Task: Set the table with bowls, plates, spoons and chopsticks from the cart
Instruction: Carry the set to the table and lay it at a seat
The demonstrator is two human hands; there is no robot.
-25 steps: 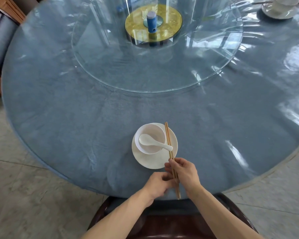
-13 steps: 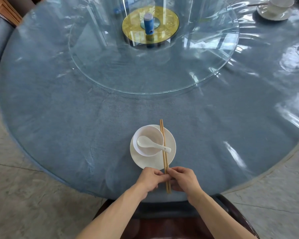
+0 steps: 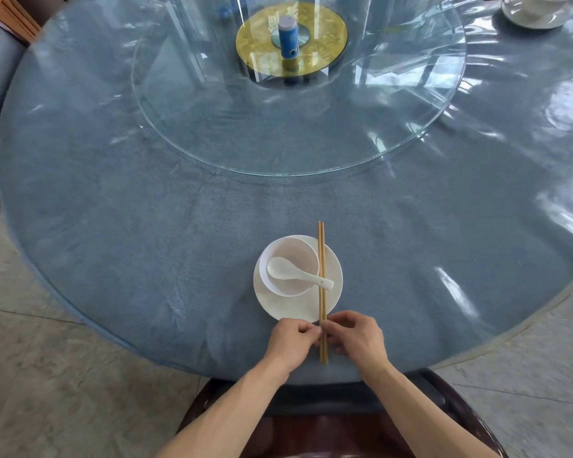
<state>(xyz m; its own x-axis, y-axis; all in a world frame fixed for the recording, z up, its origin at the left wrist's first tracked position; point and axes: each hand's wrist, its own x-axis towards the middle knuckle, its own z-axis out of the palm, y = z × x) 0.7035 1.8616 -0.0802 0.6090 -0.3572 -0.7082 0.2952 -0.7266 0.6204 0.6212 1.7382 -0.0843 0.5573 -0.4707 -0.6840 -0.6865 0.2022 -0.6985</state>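
On the round bench, the plate held the bowl and spoon. The chopsticks, slanted a second ago, now lay straight across the plate; left hand and right hand each kept a pinching grip on them. This place looked nearly set.

Round worktop under my view, blue cloth beneath clear film. Glass turntable at centre on a gold hub; blue bottle upright on it. Near edge: white plate flat on the cloth. Chopsticks' near ends overhang the plate onto the cloth. Far right: second plate with a bowl.
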